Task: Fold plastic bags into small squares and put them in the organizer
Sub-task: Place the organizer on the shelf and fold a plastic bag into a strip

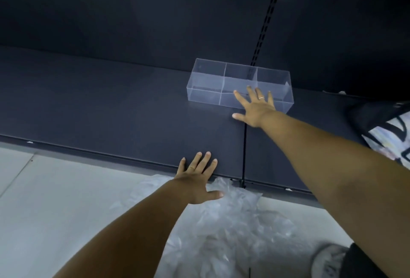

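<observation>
The plastic bags (221, 222) lie in one crumpled clear heap on the floor (44, 211), just below the shelf (111, 111) edge. How many there are cannot be counted. None looks folded, and the one clear organizer (206, 82), three compartments across, stands on the shelf with nothing inside, so the task seems barely begun. The left hand (197, 180) rests flat on the shelf edge, fingers spread. The right hand (255, 107) reaches the organizer's front wall, fingers spread, gripping nothing — contact unclear.
</observation>
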